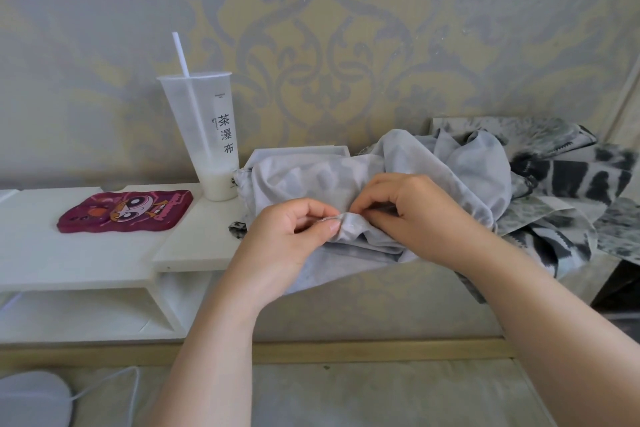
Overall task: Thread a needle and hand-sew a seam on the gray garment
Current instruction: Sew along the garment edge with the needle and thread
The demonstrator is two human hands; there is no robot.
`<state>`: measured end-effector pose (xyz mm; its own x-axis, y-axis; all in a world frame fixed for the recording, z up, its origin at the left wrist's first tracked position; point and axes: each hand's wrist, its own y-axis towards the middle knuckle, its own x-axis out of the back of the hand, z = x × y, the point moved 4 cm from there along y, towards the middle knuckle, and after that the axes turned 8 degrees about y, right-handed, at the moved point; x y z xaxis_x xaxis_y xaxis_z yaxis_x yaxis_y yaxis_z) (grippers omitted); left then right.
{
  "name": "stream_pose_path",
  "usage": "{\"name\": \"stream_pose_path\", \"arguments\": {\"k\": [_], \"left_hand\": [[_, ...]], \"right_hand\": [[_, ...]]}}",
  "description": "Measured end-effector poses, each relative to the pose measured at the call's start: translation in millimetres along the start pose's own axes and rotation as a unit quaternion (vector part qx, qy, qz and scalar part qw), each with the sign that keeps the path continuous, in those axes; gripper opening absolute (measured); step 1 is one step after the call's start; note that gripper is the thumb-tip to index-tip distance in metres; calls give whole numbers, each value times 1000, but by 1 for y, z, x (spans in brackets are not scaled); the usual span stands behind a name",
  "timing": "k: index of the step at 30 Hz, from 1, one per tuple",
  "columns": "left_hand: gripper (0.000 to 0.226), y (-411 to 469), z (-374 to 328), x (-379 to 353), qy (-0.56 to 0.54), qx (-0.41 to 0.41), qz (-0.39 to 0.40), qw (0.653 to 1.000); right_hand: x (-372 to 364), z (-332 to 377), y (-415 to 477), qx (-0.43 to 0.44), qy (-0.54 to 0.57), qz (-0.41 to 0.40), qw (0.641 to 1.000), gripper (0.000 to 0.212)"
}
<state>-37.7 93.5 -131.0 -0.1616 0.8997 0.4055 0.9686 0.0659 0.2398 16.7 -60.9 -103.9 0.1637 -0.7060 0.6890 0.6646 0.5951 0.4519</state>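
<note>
The gray garment [398,166] lies bunched on the white shelf, one edge hanging over the front. My left hand [287,239] pinches a folded edge of it between thumb and forefinger. My right hand [412,215] sits right beside it, fingers curled, pinching the same fold from the other side. A thin pale glint at my left fingertips may be the needle; I cannot make out any thread.
A tall plastic cup [207,135] with a straw and some white drink stands left of the garment. A purple cartoon pouch [128,211] lies on the white shelf [86,260]. Black-and-gray patterned fabric [568,191] is heaped at right. A white device with a cable [31,399] sits bottom left.
</note>
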Motion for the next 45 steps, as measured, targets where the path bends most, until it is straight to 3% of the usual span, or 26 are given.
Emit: {"name": "stream_pose_path", "arguments": {"k": [20, 23, 28, 33, 40, 45], "left_hand": [[7, 0, 1, 1, -33, 10, -10, 999], [8, -1, 1, 1, -40, 11, -14, 999], [8, 0, 1, 1, -55, 17, -23, 998], [20, -1, -2, 0, -86, 17, -29, 996], [9, -1, -2, -1, -75, 25, -33, 996], [7, 1, -3, -2, -54, 34, -42, 997]], "right_hand": [[0, 6, -1, 37, -5, -26, 999, 25], [-1, 11, -1, 16, 34, -42, 998, 25], [-3, 23, -4, -52, 218, -45, 974, 22], [-10, 29, -6, -9, 175, 14, 985, 21], [-12, 20, -3, -17, 217, -45, 975, 11], [-6, 16, -3, -41, 190, -138, 971, 8]]}}
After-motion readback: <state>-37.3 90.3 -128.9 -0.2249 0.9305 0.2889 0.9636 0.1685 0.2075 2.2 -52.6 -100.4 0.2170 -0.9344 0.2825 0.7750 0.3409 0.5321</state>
